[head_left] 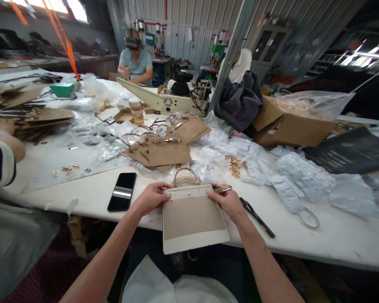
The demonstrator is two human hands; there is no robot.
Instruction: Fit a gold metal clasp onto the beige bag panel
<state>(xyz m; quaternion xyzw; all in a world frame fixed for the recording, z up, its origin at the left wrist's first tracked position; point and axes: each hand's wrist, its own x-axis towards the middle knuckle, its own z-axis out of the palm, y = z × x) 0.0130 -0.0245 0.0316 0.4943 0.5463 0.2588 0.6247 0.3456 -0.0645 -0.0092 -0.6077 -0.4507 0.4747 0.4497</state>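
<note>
A tan and cream bag panel [192,219] juts over the front edge of the white table [318,235]. My left hand [151,197] grips its upper left corner, fingers closed on the cream edge. My right hand [229,201] grips the upper right corner and also pinches a small metal piece [223,189] against the panel. A wrapped loop handle [185,176] rises from the top of the panel, between my two hands.
A black phone [122,191] lies left of my hands, black scissors [257,216] to the right. Brown panels [166,149], plastic wraps [284,176] and gold fittings [235,165] cover the middle. A striped-sleeved arm [0,158] enters from the left. A seated person [135,59] works beyond a cream machine [164,99].
</note>
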